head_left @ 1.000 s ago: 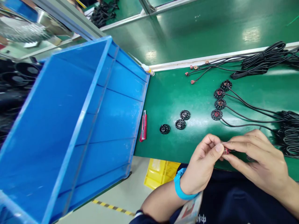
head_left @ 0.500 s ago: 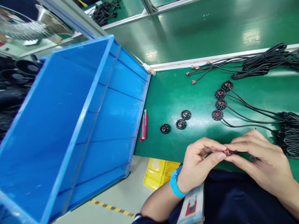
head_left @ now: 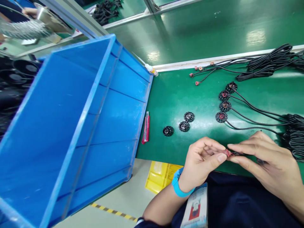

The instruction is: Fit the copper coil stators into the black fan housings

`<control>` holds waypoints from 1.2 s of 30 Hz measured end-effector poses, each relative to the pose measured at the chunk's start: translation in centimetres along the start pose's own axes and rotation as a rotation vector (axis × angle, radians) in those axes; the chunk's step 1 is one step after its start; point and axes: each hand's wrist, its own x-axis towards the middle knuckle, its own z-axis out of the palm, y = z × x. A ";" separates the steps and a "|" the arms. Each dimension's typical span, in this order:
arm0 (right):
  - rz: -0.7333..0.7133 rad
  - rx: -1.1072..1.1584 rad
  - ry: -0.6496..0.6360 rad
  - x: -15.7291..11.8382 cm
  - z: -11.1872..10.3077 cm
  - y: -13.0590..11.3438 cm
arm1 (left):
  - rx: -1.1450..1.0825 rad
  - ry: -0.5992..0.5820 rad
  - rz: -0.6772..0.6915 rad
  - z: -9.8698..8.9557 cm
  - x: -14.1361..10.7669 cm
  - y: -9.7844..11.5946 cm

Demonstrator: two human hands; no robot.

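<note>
In front of my body, my left hand (head_left: 201, 161) pinches a small red wound coil (head_left: 228, 153) between thumb and index finger. A black cable (head_left: 238, 154) runs from the coil into my right hand (head_left: 268, 158), whose thumb and index finger lie on either side of it; part of the cable is hidden by the fingers. Beyond my hands, several black toothed discs (head_left: 221, 117) with coils set in them stand in a column, each with a cable leading right. Three bare black discs (head_left: 184, 126) lie to the left of that column.
A large blue crate (head_left: 118, 104) fills the left side. Beside it are a red utility knife (head_left: 146, 128) and a small white bottle (head_left: 151, 70). Bundled black cables (head_left: 268, 63) with loose coil ends lie at the back; another cable bundle (head_left: 294, 136) sits right. A yellow bin (head_left: 160, 175) stands below.
My right index fingertip has lifted off the coil and the right fingers have slid back a little along the cable. The coil has shifted slightly left in my left hand.
</note>
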 end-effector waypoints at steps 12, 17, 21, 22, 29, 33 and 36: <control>-0.141 -0.167 0.038 0.5 -0.2 -0.8 | -0.101 -0.040 -0.084 -0.1 -0.2 -0.2; -0.172 -0.267 0.037 -0.8 -0.3 -0.5 | -0.086 -0.036 -0.145 -0.1 -0.4 -0.2; -0.263 -0.363 0.048 -0.8 0.1 -0.3 | -0.071 -0.033 -0.158 0.2 -0.5 -0.3; -0.283 -0.380 0.054 -0.7 0.3 -0.3 | -0.054 -0.038 -0.160 0.3 -0.6 -0.3; 0.013 0.003 0.156 -0.8 0.1 0.3 | 0.837 0.165 0.397 -2.3 -0.6 1.3; 0.264 0.434 0.328 -0.8 -0.5 1.1 | 1.564 0.460 0.684 -6.4 0.3 2.2; 0.327 0.509 0.405 0.1 -0.9 1.9 | 1.784 0.453 0.568 -8.9 1.5 2.0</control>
